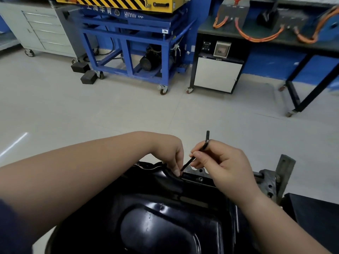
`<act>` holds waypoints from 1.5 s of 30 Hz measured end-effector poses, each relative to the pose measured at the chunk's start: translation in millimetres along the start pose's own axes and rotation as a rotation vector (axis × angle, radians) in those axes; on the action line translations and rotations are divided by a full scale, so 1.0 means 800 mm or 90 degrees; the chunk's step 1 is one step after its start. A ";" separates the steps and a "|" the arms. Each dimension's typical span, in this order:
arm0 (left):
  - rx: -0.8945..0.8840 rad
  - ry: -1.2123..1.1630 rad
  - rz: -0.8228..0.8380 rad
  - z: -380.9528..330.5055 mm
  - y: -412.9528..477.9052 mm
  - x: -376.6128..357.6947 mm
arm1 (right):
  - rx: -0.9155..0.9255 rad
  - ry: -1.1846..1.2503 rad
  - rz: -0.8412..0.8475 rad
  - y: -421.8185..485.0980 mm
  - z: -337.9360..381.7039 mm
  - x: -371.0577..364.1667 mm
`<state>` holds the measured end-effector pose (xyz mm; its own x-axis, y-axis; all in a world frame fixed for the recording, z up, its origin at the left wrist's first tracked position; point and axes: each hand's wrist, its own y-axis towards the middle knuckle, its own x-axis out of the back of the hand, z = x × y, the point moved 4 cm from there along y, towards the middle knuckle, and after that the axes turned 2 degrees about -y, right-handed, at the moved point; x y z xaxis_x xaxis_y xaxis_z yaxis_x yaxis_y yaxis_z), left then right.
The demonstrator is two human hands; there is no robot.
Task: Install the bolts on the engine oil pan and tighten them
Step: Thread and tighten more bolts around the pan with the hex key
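Observation:
A glossy black oil pan (165, 222) fills the bottom of the view, belly up. My right hand (223, 165) pinches a black L-shaped hex key (201, 149), long arm pointing down-left to the pan's far flange. There my left hand (170, 153) reaches down, fingertips pinched at the key's tip; whatever they hold is hidden. One installed bolt (200, 179) sits in the flange just right of that spot.
A grey metal engine stand bracket (275, 178) rises at the pan's right. Across the pale floor stand a blue wheeled frame (132, 52) with a yellow striped top, a grey drawer cabinet (45, 32), and a dark bench (275, 37) with orange cables.

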<state>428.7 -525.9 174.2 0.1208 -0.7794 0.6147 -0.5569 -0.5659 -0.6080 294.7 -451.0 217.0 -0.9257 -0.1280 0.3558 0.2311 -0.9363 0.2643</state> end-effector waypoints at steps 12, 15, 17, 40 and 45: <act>-0.063 -0.002 0.018 -0.002 0.001 -0.005 | -0.041 0.008 -0.037 -0.017 0.002 -0.009; -0.072 -0.027 0.024 -0.001 -0.001 -0.004 | -0.049 0.034 -0.043 -0.020 0.002 -0.009; -0.075 -0.025 0.028 -0.001 -0.003 -0.004 | -0.048 0.036 -0.039 -0.021 0.002 -0.011; -0.072 0.038 0.025 0.000 0.000 -0.005 | -0.022 -0.026 -0.001 -0.022 0.004 -0.012; -0.078 0.057 0.018 -0.001 0.000 -0.003 | 0.019 -0.103 0.024 -0.019 0.010 -0.013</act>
<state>427.8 -523.8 172.8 0.0337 -0.7645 0.6437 -0.6557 -0.5030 -0.5631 303.0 -432.9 216.4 -0.8564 -0.1058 0.5054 0.2751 -0.9218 0.2732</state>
